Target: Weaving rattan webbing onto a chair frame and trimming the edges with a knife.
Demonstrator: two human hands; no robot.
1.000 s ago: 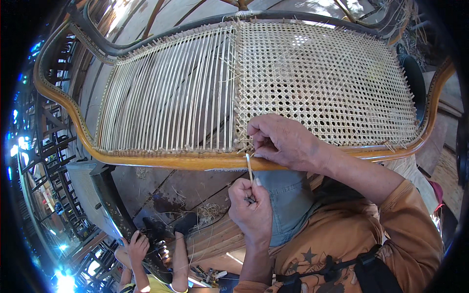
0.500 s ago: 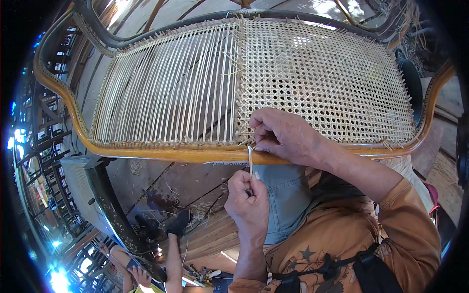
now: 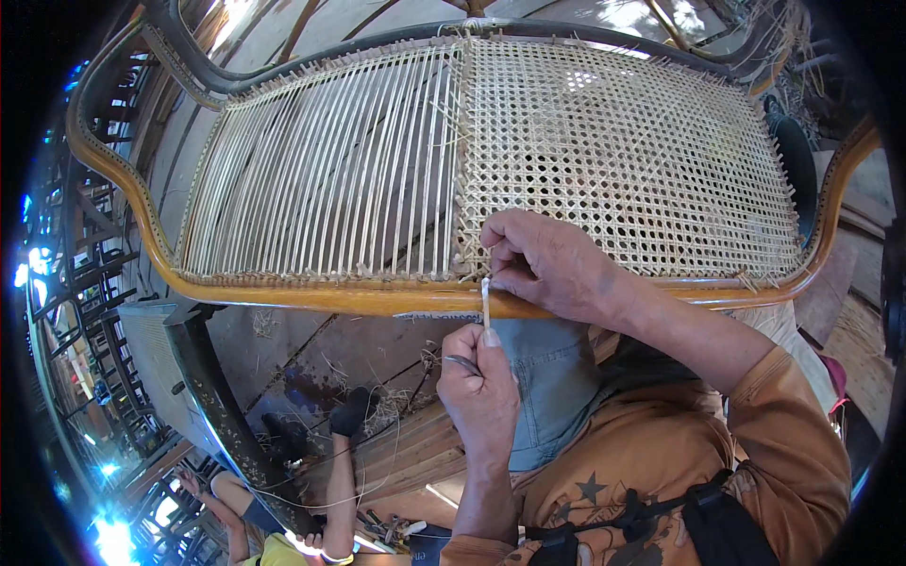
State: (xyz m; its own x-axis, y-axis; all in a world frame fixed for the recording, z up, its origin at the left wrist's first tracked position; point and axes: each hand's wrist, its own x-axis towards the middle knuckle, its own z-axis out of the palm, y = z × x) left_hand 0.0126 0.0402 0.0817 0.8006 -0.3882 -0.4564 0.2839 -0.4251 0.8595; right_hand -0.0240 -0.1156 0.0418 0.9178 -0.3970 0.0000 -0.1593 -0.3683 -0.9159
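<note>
A long seat frame of polished brown wood (image 3: 340, 298) lies across in front of me. Its right part carries an open-holed cane weave (image 3: 642, 160); on the left, only parallel cane strands (image 3: 311, 170) span the opening. Below the front rail, my left hand (image 3: 479, 391) is closed, thumb against finger, on a pale cane strand (image 3: 486, 307) that stands nearly upright. A dark, pointed metal piece (image 3: 461, 362) sticks out of the same hand. Over the rail, my right hand (image 3: 557, 269) is closed in a pinch at the strand's upper end, its fingertips partly hidden.
Short pegs line the middle bar (image 3: 462, 151) and the far edge. A dark wooden chair part (image 3: 217, 406) stands at lower left. Beyond it sits another person (image 3: 283, 547), beside hand tools (image 3: 387, 528) on the floor. Loose cane scraps hang at the far right.
My left hand has shifted slightly, thumb higher on the strand, and the dark pointed piece now shows. The loop at the strand's top looks narrower. The other person's leg and arms have moved.
</note>
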